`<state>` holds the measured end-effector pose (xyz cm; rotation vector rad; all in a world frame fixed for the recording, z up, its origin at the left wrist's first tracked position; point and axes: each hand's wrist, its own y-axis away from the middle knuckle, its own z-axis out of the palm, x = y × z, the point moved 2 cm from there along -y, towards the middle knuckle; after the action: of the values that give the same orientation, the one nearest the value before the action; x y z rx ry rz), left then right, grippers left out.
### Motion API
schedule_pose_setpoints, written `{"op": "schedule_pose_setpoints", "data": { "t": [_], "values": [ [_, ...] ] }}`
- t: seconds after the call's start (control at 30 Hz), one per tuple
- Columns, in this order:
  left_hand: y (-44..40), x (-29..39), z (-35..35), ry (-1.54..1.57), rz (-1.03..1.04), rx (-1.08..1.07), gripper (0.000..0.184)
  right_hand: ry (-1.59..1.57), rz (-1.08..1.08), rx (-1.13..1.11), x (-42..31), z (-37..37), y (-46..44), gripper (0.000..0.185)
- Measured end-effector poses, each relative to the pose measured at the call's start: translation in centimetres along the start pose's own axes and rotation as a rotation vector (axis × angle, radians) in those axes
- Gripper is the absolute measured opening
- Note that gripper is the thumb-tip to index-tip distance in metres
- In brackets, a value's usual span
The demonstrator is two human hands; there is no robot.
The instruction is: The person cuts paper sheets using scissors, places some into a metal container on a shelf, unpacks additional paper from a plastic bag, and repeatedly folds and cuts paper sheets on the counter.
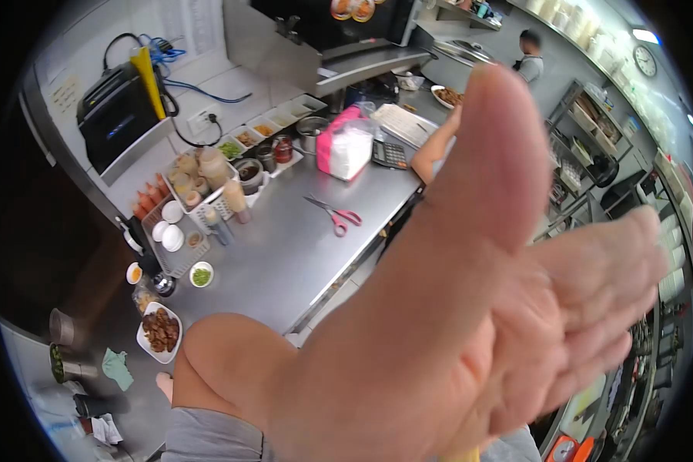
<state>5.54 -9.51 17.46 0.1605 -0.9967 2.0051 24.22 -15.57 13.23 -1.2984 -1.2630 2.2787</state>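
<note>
My left hand [454,308] fills the middle and right of the head view, very close to the camera and slightly blurred. Its palm is turned towards me, the thumb points up, and the fingers stretch to the right, with nothing visible between them. My bent left elbow, below a grey sleeve [212,435], is beside a white dish of browned meat pieces [161,331]. Beyond the hand, pink-handled scissors [337,214] lie partly open on the steel counter [273,254]. My right hand does not show.
A pink-and-white bag [346,146] and calculator [390,155] are farther back. Sauce bottles [208,169], white lids [172,237] and a bowl of chopped greens [201,275] stand left. Another person's forearm [433,154] rests at the counter's edge; a person [529,61] stands beyond.
</note>
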Motion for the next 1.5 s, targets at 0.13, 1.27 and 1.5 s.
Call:
{"op": "schedule_pose_setpoints", "data": {
  "t": [0.13,1.27,1.5],
  "values": [
    [-4.1,-4.5,0.1,0.027,-0.029,-0.026,0.069,0.060,-0.139,0.071,-5.0,-1.5,3.8,0.018],
    [15.4,-6.0,-20.0,-0.981,-0.022,1.422,0.031,0.368,1.291,0.586,27.7,-26.8,15.2,0.032],
    [14.5,-3.7,-20.2,-1.285,-0.211,1.364,0.028,0.706,0.880,0.549,41.2,-34.8,-7.7,0.028]
  ]
}}
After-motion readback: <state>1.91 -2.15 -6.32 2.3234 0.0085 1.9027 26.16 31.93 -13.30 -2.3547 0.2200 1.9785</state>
